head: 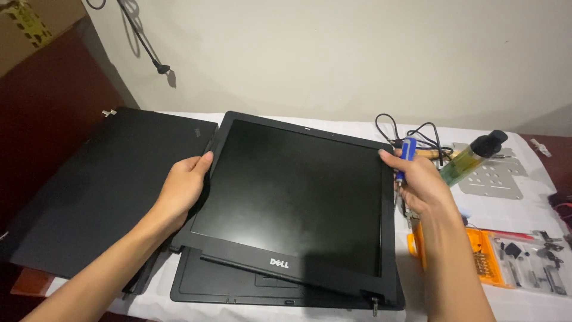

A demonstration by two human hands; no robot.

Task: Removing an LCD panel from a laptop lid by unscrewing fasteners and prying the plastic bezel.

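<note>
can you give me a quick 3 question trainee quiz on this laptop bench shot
1. True or false: the left hand grips the left edge of the screen panel.
2. What does the right hand hold along with the panel's right edge? A) blue screwdriver B) pliers C) tape roll
3. Fill in: the orange bit case lies to the ____ of the laptop base.

Key
1. True
2. A
3. right
</note>
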